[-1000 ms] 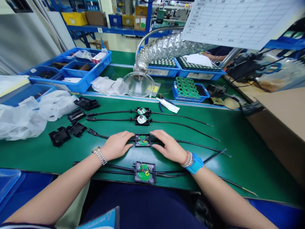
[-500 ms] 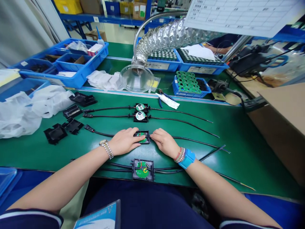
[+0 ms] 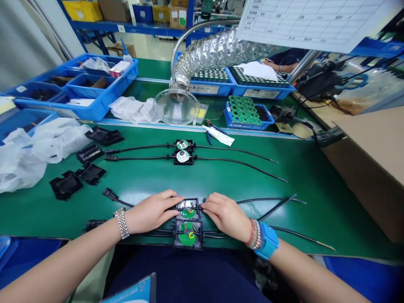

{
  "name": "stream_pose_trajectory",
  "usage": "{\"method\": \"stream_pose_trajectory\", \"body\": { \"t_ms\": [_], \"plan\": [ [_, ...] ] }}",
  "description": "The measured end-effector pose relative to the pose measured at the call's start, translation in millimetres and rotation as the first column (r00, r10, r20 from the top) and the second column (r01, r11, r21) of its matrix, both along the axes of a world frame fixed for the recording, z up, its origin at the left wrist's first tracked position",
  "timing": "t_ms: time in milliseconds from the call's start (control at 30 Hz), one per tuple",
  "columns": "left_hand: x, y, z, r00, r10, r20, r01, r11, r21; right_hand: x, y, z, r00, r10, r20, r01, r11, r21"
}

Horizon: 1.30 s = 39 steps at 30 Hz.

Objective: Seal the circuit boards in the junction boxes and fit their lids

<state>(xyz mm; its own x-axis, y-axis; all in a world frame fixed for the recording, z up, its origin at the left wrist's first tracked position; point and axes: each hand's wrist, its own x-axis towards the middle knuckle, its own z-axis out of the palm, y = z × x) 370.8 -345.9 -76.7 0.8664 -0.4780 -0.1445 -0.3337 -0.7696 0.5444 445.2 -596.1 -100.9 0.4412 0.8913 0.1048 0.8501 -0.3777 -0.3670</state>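
Near the table's front edge lies a small open black housing [image 3: 198, 215] with a green circuit board [image 3: 187, 213] and coloured wires inside. My left hand [image 3: 151, 212] grips its left side, thumb and fingers closed at the edge and the cable entry. On the other side, my right hand [image 3: 224, 214] pinches the black cable [image 3: 271, 199] where it leaves the housing; the fingertips are partly hidden. Directly in front, seemingly touching, sits a second black housing [image 3: 201, 242] with its own green board [image 3: 186, 236]. Cables run out of both to left and right.
Two cabled housings [image 3: 183, 157] lie farther back. Black plastic covers [image 3: 66, 185] and white bags [image 3: 50, 141] are at left. Behind stand a fume extractor hood [image 3: 176, 107], cutters [image 3: 208, 136], a white tube [image 3: 219, 135] and a blue bin of circuit boards [image 3: 249, 122]. A cardboard box [image 3: 362, 168] stands right.
Both hands have drawn the held housing and its cable toward me, up against the front housing. The two farther housings stay in place; the view has shifted slightly.
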Motion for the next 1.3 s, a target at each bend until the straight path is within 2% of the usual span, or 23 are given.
{"method": "stream_pose_trajectory", "body": {
  "t_ms": [100,167,233,300,367,467,567,667,767,867,967,1100,1200,1300],
  "plan": [
    [19.2,9.1,6.0,0.997,0.02,0.074,-0.025,0.997,0.073,25.0,6.1,7.2,1.0,-0.004,0.015,0.003,0.998,0.055],
    [47.2,18.4,8.0,0.973,0.134,0.19,-0.162,0.977,0.138,53.8,18.3,8.9,0.996,-0.071,0.054,0.064,0.99,0.122],
    [79.2,26.9,6.4,0.928,0.268,0.258,-0.321,0.928,0.191,83.5,34.8,6.1,0.98,-0.172,0.103,0.158,0.979,0.128],
    [104.5,32.2,1.6,0.906,0.344,0.247,-0.402,0.883,0.241,105.6,50.3,-0.6,0.962,-0.252,0.108,0.243,0.966,0.089],
    [115.8,33.5,-4.3,0.908,0.364,0.209,-0.41,0.873,0.263,115.4,59.7,-8.5,0.953,-0.287,0.096,0.282,0.957,0.064],
    [107.4,30.7,-10.5,0.927,0.338,0.162,-0.37,0.894,0.252,110.3,58.2,-16.3,0.96,-0.27,0.08,0.266,0.962,0.059],
    [87.8,27.9,-10.0,0.946,0.303,0.117,-0.321,0.929,0.187,97.2,45.4,-14.7,0.977,-0.214,0.024,0.211,0.974,0.086],
    [76.7,28.5,-1.6,0.957,0.275,0.097,-0.273,0.961,-0.033,90.0,33.5,-5.7,0.983,-0.153,-0.097,0.172,0.96,0.222],
    [75.7,29.8,12.6,0.975,0.221,0.031,-0.205,0.941,-0.268,91.0,25.9,4.8,0.986,-0.098,-0.133,0.14,0.924,0.356],
    [78.4,28.4,23.6,0.982,0.168,-0.088,-0.189,0.917,-0.352,94.6,20.6,13.9,0.996,-0.058,-0.061,0.077,0.912,0.403],
    [82.5,24.5,23.0,0.976,0.216,-0.036,-0.217,0.939,-0.265,91.8,18.7,23.9,0.993,-0.042,0.112,-0.006,0.918,0.396],
    [89.1,17.1,10.1,0.954,0.205,0.217,-0.207,0.978,-0.017,71.8,25.7,39.2,0.905,-0.06,0.422,-0.062,0.961,0.269],
    [91.9,9.6,1.2,0.909,0.141,0.391,-0.223,0.959,0.173,53.9,35.2,45.1,0.833,-0.026,0.552,-0.086,0.981,0.177],
    [92.2,2.3,-4.9,0.861,0.064,0.504,-0.246,0.921,0.303,43.5,42.8,42.5,0.803,0.0,0.596,-0.098,0.986,0.133]
  ]
}}
